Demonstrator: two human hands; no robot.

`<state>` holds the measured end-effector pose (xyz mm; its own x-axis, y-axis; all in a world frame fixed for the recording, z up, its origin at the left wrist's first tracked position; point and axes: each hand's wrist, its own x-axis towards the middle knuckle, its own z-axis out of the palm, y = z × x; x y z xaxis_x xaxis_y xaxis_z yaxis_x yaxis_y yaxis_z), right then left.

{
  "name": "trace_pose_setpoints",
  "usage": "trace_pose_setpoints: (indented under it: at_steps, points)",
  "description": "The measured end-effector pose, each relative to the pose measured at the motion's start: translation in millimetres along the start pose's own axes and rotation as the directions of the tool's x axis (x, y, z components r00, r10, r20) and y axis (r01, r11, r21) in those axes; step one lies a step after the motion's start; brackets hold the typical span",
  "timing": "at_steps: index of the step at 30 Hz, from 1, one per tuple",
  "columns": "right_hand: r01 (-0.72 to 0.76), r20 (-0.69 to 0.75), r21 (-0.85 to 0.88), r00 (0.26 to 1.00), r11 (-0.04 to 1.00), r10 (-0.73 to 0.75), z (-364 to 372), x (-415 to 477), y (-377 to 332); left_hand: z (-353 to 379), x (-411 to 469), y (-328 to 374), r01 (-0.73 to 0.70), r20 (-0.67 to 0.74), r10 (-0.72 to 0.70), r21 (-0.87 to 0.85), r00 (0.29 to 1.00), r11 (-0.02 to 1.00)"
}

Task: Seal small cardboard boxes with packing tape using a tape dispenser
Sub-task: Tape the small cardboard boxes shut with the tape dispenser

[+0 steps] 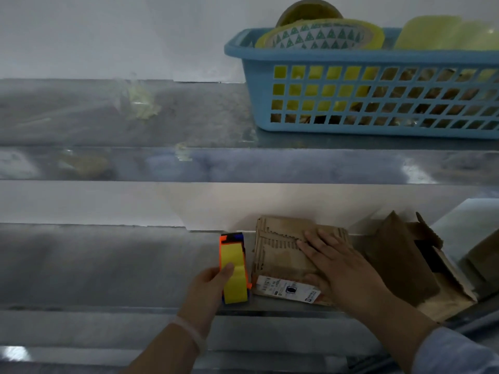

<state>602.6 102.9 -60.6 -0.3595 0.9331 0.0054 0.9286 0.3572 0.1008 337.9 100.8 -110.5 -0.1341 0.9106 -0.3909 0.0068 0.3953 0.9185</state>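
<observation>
Hands are seen low in the view, at about 5 o'clock from the middle, over a grey metal shelf (108,265). A small cardboard box (278,255) is laid flat there, close to the back wall. The right hand (334,263) is spread on top of the box, with the fingers straight and pressed down; nothing is gripped by it. The orange tape dispenser (234,265) is gripped by the left hand (206,286), with the fingers curled round it and the thumb laid over the yellow tape (235,282). The box is found at 3 o'clock from the dispenser, just beside it. The dispenser's long side is pointed from 6 to 12 o'clock, while a torn zigzag strip (280,238) on the box top is run from 9 to 3 o'clock. So the dispenser would likely need to be lifted across and turned before tape can be laid. An open box (405,255) is set at 3 o'clock from the right hand, and a blue basket (372,103) of tape rolls (318,36) is placed on the shelf above, at 1 o'clock.
</observation>
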Motion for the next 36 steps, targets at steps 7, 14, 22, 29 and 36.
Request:
trace_pose_setpoints:
  at_steps: [7,14,22,29,36]
  points:
    - [0.108,-0.063,-0.018,0.992,0.994,-0.109,14,19,-32,-47,-36,40,-0.39,-0.124,0.373,-0.169,0.92,0.905]
    - [0.094,-0.334,0.215,0.942,0.972,-0.017,1,18,-39,-47,-49,58,-0.304,0.08,0.375,-0.443,0.924,0.844]
    - [0.054,0.057,0.95,0.939,-0.307,0.339,-25,2,-57,4,-63,68,0.033,0.416,0.328,-0.66,0.848,0.751]
    - [0.011,0.222,0.51,0.964,-0.86,0.144,-28,-13,-46,43,-53,66,0.161,0.573,0.166,-0.476,0.803,0.865]
    - [0.09,0.252,0.51,0.935,-0.855,0.248,-30,-15,-23,49,-31,60,-0.276,0.35,0.264,-0.016,0.899,0.961]
